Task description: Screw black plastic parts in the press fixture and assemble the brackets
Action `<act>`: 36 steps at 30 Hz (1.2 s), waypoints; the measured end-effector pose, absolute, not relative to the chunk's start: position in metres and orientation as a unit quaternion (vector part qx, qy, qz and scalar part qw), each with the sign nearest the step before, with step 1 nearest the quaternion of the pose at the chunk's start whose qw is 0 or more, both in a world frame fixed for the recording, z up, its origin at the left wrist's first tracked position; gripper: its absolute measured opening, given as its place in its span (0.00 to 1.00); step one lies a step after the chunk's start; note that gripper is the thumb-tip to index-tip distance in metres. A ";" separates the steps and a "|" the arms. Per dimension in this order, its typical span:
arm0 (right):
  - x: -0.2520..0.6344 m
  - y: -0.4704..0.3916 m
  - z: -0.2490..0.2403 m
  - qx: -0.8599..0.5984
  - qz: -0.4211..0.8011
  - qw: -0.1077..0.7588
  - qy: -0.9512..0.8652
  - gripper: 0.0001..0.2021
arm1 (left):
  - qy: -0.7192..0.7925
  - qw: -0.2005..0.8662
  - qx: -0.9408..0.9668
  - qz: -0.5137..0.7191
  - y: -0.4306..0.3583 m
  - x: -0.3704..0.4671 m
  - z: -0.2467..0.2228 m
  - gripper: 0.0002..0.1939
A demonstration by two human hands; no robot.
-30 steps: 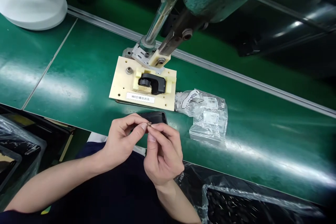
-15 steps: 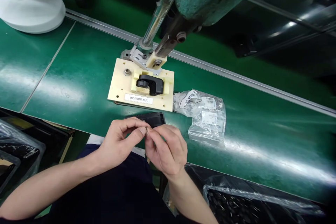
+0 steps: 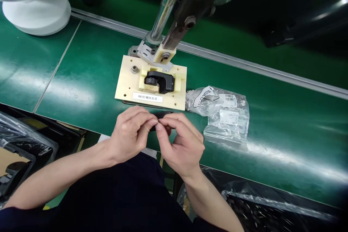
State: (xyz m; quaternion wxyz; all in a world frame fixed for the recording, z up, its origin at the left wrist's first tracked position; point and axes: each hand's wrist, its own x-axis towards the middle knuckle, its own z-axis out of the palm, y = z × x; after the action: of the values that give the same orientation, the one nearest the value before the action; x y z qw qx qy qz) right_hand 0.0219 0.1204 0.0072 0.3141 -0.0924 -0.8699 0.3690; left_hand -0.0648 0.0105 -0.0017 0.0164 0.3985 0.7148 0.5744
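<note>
My left hand [image 3: 133, 132] and my right hand [image 3: 183, 141] meet fingertip to fingertip over the front edge of the green bench. Both are pinched closed; whatever lies between the fingertips is too small to make out. Just behind the fingers lies a dark flat object [image 3: 164, 114], mostly hidden by them. Beyond my hands sits a cream fixture plate [image 3: 123, 86] with a white label. A curved black part [image 3: 165, 79] rests in its raised nest, under the metal arm [image 3: 176, 34] of a press.
Clear plastic bags [image 3: 228, 116] with labels lie right of the fixture. A white fan base [image 3: 40, 11] stands back left. Plastic-lined bins, one of small black parts [image 3: 252, 214], sit below the bench's front edge at both sides.
The view has shifted a little. My fingertips are still together, but the fingers have changed their pose and now cover more of the dark object behind them.
</note>
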 end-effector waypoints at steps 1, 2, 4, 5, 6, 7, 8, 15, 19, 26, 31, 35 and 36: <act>0.022 0.120 0.008 -0.102 0.380 0.315 -0.864 0.05 | 0.717 -0.002 0.418 0.557 0.011 -0.066 -0.001 0.09; 0.021 0.120 0.008 -0.110 0.395 0.315 -0.856 0.05 | 0.718 -0.012 0.432 0.546 0.012 -0.067 0.000 0.09; 0.018 0.121 0.009 -0.122 0.437 0.311 -0.835 0.05 | 0.713 -0.001 0.436 0.549 0.013 -0.069 0.005 0.08; 0.017 0.121 0.009 -0.129 0.459 0.310 -0.823 0.05 | 0.711 0.023 0.423 0.562 0.014 -0.070 0.007 0.08; 0.015 0.121 0.010 -0.136 0.478 0.309 -0.811 0.06 | 0.708 0.059 0.402 0.577 0.014 -0.070 0.009 0.07; 0.013 0.122 0.010 -0.143 0.491 0.311 -0.801 0.06 | 0.704 0.102 0.376 0.594 0.014 -0.071 0.011 0.07; 0.010 0.122 0.011 -0.147 0.499 0.314 -0.794 0.05 | 0.697 0.147 0.349 0.609 0.014 -0.072 0.012 0.06; 0.000 0.126 0.011 -0.105 0.526 0.290 -0.793 0.06 | 0.651 0.245 0.285 0.659 0.009 -0.090 0.010 0.02; -0.006 0.132 0.010 -0.091 0.544 0.256 -0.794 0.05 | 0.644 0.255 0.328 0.643 0.008 -0.102 0.010 0.03; -0.022 0.146 0.008 -0.141 0.453 0.340 -0.812 0.04 | 0.694 0.009 0.426 0.581 0.041 -0.153 -0.011 0.12; -0.035 0.160 -0.006 -0.160 0.443 0.387 -0.792 0.04 | 0.686 -0.035 0.445 0.575 0.071 -0.184 -0.040 0.17; -0.056 0.172 -0.011 -0.165 0.409 0.397 -0.805 0.04 | 0.683 -0.020 0.439 0.584 0.079 -0.184 -0.045 0.18; -0.062 0.174 -0.010 -0.169 0.407 0.398 -0.805 0.04 | 0.684 -0.015 0.436 0.584 0.079 -0.183 -0.045 0.18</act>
State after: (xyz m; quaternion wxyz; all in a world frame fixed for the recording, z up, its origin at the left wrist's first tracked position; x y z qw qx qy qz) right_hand -0.0617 0.1744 -0.0097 0.3978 -0.1690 -0.8047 0.4071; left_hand -0.1830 0.0793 -0.0452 -0.0146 0.4360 0.6842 0.5844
